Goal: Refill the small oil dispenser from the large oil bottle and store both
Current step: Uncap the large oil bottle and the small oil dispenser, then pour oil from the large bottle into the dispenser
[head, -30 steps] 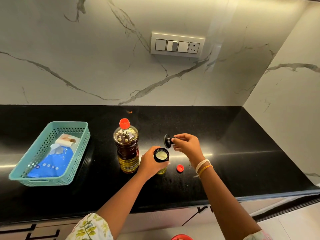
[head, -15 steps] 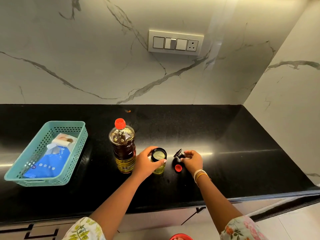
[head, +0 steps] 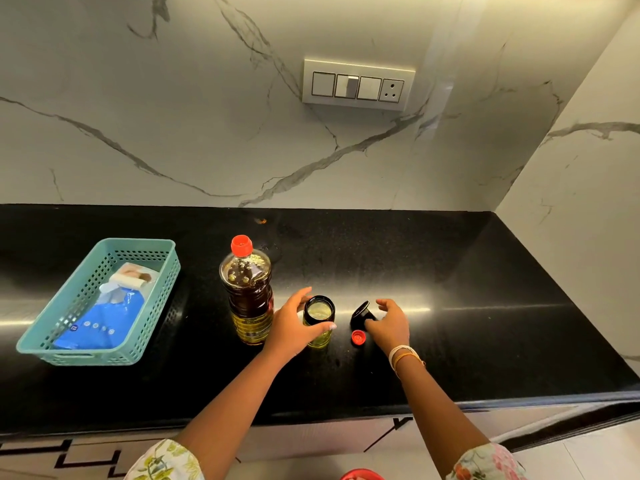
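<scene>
Inspector: Hands first, nearest the camera. Left hand [head: 294, 327] grips the small clear glass oil dispenser [head: 318, 322] round its side, thumb across the front; its black-rimmed mouth is uncovered and pale yellow oil shows inside. Right hand [head: 389, 323] hovers with fingers loosely spread over the black dispenser lid [head: 362, 311], which lies tilted on the counter. I cannot tell whether the fingertips touch it.

Clerk: And the small red cap?

Inspector: Small red screw cap [head: 358, 337] sits on the counter just beside the lid, nearer the person. Large clear plastic bottle of dark oil [head: 247, 292] stands upright just left of the dispenser, and a red cap sits on its neck.

Clerk: Advice for the step?

Inspector: My judgement: keep the dispenser steadied upright, leave lid and cap clear of the pouring path, then uncap the big bottle and pour slowly; the mouth is narrow.

Clerk: Surface and surroundings?

Inspector: Glossy black stone counter [head: 485, 306], with a teal perforated plastic basket [head: 145, 327] holding blue and white packets well to the left. Behind, a white veined marble wall with a switch and socket plate [head: 356, 83].
</scene>
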Demonstrator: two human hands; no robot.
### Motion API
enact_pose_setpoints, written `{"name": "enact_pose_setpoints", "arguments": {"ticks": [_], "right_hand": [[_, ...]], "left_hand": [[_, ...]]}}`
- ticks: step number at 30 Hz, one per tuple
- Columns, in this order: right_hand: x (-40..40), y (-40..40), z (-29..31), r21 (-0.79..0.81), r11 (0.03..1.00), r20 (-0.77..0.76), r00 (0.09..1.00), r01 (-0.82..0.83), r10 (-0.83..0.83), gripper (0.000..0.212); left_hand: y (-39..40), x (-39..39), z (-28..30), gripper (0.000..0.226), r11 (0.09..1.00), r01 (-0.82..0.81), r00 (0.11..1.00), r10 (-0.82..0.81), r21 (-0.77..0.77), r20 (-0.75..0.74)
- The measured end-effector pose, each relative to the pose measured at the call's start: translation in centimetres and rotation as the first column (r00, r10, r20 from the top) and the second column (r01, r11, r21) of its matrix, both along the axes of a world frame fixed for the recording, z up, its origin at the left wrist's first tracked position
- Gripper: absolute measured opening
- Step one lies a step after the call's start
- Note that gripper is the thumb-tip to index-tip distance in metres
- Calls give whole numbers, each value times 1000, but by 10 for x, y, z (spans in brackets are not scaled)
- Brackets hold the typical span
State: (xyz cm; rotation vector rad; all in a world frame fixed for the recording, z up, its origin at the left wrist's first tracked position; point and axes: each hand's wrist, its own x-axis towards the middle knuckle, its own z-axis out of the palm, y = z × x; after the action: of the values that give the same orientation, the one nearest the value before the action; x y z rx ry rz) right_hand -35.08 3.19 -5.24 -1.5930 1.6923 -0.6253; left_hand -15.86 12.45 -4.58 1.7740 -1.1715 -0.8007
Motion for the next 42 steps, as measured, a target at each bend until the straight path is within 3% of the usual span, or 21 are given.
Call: {"name": "enact_pose_setpoints", "arguments": {"ticks": [3, 8, 12, 18, 21, 25, 32, 36, 42], "right_hand": [[10, 11, 17, -171, 985, 6, 1000, 21, -20, 46], [47, 30, 55, -326, 945, 181, 979, -33, 97, 32], [81, 44, 84, -434, 895, 307, 918, -101, 253, 30], [119, 63, 101, -306, 898, 444, 788, -316, 428, 41], [134, 68, 99, -219, 854, 434, 737, -471, 518, 59], [151, 69, 92, -147, 802, 446, 686, -579, 576, 68], [175, 66, 75, -148, 854, 426, 747, -498, 510, 78], [185, 75, 67, -237, 900, 473, 766, -366, 435, 77], [194, 91, 60, -321, 933, 538, 778, -165, 323, 66]], "left_hand": [[6, 1, 2, 92, 1000, -24, 999, 25, -16, 22], [24, 8, 8, 49, 994, -60, 997, 64, -96, 46], [50, 18, 14, 14, 958, -126, 986, 150, -256, 75], [77, 41, 37, 2, 850, -298, 900, 402, -434, 169], [77, 51, 42, 24, 797, -384, 853, 499, -466, 150], [75, 63, 49, 43, 783, -415, 872, 487, -463, 44], [64, 99, 56, 18, 814, -423, 897, 439, -398, -56], [60, 112, 58, 18, 825, -414, 910, 386, -385, -152], [48, 123, 55, 17, 850, -355, 935, 321, -389, -152]]}}
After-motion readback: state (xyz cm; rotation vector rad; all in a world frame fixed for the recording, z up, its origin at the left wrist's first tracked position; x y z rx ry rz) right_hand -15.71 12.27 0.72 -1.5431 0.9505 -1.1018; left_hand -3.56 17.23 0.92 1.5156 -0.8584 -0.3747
